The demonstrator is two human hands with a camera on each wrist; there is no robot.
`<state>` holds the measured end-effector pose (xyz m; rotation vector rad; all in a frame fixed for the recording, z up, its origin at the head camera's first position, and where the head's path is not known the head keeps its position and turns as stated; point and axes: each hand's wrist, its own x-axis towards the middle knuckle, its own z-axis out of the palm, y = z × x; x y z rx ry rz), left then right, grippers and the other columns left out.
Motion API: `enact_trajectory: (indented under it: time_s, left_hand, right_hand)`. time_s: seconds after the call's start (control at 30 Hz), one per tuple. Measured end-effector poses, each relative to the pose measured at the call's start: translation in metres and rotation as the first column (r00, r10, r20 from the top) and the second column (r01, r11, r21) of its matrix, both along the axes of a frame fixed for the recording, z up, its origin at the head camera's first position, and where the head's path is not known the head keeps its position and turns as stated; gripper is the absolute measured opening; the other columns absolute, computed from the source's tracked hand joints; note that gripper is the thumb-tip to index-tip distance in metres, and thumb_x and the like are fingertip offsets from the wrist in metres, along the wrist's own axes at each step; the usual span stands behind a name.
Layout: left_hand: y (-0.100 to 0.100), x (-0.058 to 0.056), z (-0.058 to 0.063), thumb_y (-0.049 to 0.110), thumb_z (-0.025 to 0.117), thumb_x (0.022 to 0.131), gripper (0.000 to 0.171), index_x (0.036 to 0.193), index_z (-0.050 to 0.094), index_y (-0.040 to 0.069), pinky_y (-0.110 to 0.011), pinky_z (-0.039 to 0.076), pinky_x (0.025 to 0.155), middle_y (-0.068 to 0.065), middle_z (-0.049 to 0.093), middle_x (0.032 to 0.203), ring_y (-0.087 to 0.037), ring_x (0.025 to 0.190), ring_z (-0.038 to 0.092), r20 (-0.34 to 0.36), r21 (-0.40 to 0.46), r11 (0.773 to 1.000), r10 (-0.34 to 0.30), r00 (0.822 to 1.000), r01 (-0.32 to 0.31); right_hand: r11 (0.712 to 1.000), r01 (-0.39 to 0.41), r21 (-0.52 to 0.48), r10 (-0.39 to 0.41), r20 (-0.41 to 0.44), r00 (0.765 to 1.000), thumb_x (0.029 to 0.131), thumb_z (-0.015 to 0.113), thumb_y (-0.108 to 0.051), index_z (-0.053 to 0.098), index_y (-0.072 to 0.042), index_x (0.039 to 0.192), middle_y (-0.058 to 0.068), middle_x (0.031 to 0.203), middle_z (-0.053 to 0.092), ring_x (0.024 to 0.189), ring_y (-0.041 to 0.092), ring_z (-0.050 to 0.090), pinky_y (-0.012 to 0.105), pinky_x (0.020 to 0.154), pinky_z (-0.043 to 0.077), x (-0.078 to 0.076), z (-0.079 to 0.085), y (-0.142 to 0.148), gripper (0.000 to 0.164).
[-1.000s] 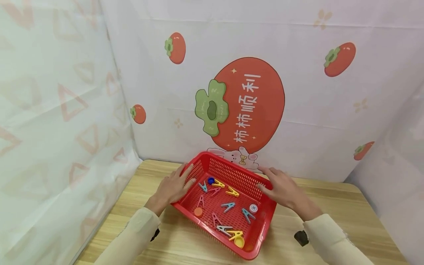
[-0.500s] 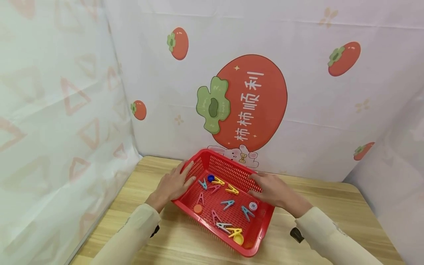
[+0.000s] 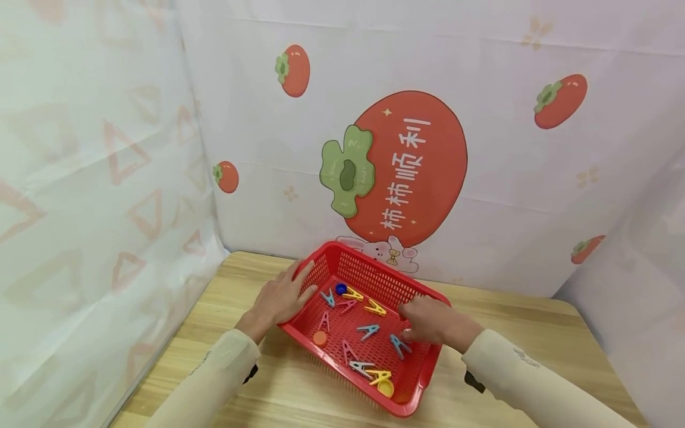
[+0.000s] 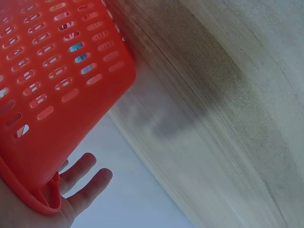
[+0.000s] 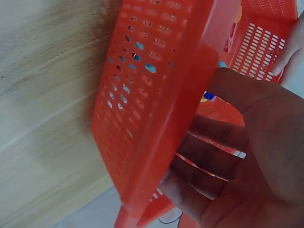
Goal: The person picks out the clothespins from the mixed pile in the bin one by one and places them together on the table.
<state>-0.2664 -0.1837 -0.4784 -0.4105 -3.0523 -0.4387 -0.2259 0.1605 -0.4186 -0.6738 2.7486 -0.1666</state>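
Note:
A red perforated plastic basket (image 3: 369, 271) stands on the table, with clothespins and small caps spread over its floor. My left hand (image 3: 275, 300) rests on its left rim, thumb on the inner side; in the left wrist view the fingers (image 4: 92, 187) extend past the rim. My right hand (image 3: 430, 321) reaches over the right rim into the basket. Its fingers point down inside, and it partly covers a white round cap (image 3: 408, 332) near a blue clothespin (image 3: 398, 346). Toward the basket's middle lie another blue clothespin (image 3: 368, 330) and a yellow clothespin (image 3: 376, 308).
A dark blue cap (image 3: 341, 289), an orange cap (image 3: 320, 338) and a yellow cap (image 3: 386, 388) lie in the basket among pink, grey and yellow clothespins. The wooden table (image 3: 514, 356) meets a patterned wall covering (image 3: 508, 238) close behind the basket.
My right hand has moved from the right rim down and inward, into the basket over the white cap. The left hand stays on the left rim.

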Motion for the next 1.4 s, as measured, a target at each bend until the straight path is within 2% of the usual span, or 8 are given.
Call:
enact_trajectory:
  time_s: [0.37,0.57,0.7,0.83,1.07,1.2,1.3,1.4]
  left_hand:
    - [0.0,-0.002,-0.004,0.05,0.056,0.11,0.075,0.174,0.029,0.021,-0.065,0.055,0.108,-0.019,0.029,0.178,-0.046,0.145,0.054,-0.015,0.015,1.0,0.003,1.0,-0.003]
    - [0.001,-0.002,-0.001,0.051,0.054,0.11,0.075,0.174,0.029,0.021,-0.064,0.056,0.109,-0.019,0.028,0.178,-0.045,0.147,0.052,-0.006,0.011,1.0,-0.003,1.0,0.003]
    - [0.001,-0.003,-0.001,0.051,0.055,0.11,0.075,0.174,0.029,0.021,-0.063,0.056,0.109,-0.019,0.028,0.178,-0.045,0.147,0.052,-0.006,0.01,1.0,-0.004,1.0,0.004]
    - [0.0,-0.004,-0.003,0.051,0.055,0.11,0.076,0.174,0.029,0.021,-0.064,0.055,0.109,-0.018,0.027,0.179,-0.045,0.148,0.051,0.001,0.014,1.0,-0.003,1.0,0.003]
    - [0.0,-0.004,-0.002,0.05,0.056,0.11,0.075,0.174,0.03,0.02,-0.063,0.056,0.109,-0.019,0.028,0.178,-0.045,0.147,0.052,-0.009,0.009,1.0,-0.005,1.0,0.005]
    - [0.0,-0.003,0.0,0.05,0.056,0.11,0.076,0.174,0.029,0.021,-0.064,0.055,0.11,-0.019,0.028,0.178,-0.045,0.148,0.051,0.003,0.013,1.0,0.0,1.0,0.0]
    - [0.001,-0.003,0.0,0.049,0.057,0.109,0.076,0.174,0.029,0.021,-0.065,0.054,0.111,-0.019,0.028,0.178,-0.045,0.148,0.05,0.011,0.021,1.0,0.003,1.0,-0.004]
    - [0.001,-0.002,0.0,0.05,0.057,0.109,0.077,0.175,0.028,0.021,-0.065,0.054,0.111,-0.019,0.028,0.178,-0.045,0.148,0.05,0.017,0.019,1.0,0.005,1.0,-0.005]
  right_hand:
    - [0.992,-0.058,0.114,0.051,0.062,0.997,0.086,0.092,-0.037,0.079,-0.013,0.092,-0.004,0.078,0.074,0.07,0.013,0.065,0.039,0.078,0.066,-0.007,0.006,-0.018,0.028]
    - [0.981,0.005,0.195,-0.036,0.155,0.987,0.083,0.095,-0.036,0.08,-0.013,0.093,0.0,0.083,0.076,0.076,0.018,0.067,0.043,0.081,0.067,-0.01,0.018,-0.03,0.029]
    - [0.967,0.052,0.249,-0.104,0.201,0.974,0.082,0.096,-0.036,0.078,-0.014,0.093,0.0,0.081,0.073,0.075,0.02,0.069,0.039,0.074,0.066,-0.013,0.022,-0.035,0.03]
    - [0.955,0.074,0.287,-0.144,0.23,0.962,0.081,0.096,-0.036,0.075,-0.016,0.088,0.002,0.079,0.072,0.078,0.023,0.074,0.036,0.07,0.064,-0.015,0.019,-0.04,0.03]
    - [0.949,0.123,0.29,-0.21,0.292,0.933,0.08,0.098,-0.031,0.072,-0.017,0.088,0.004,0.088,0.075,0.085,0.024,0.074,0.041,0.079,0.066,-0.019,0.008,-0.045,0.03]
    - [0.942,0.129,0.31,-0.226,0.301,0.926,0.079,0.098,-0.028,0.073,-0.016,0.089,0.003,0.09,0.074,0.083,0.021,0.071,0.043,0.083,0.067,-0.021,0.004,-0.048,0.03]
    - [0.937,0.123,0.328,-0.222,0.285,0.932,0.078,0.099,-0.025,0.075,-0.017,0.089,0.003,0.089,0.074,0.083,0.021,0.068,0.043,0.085,0.066,-0.021,0.002,-0.05,0.027]
    - [0.938,0.147,0.314,-0.244,0.295,0.924,0.076,0.099,-0.02,0.077,-0.018,0.092,0.002,0.09,0.072,0.087,0.022,0.066,0.046,0.089,0.065,-0.021,0.0,-0.051,0.028]
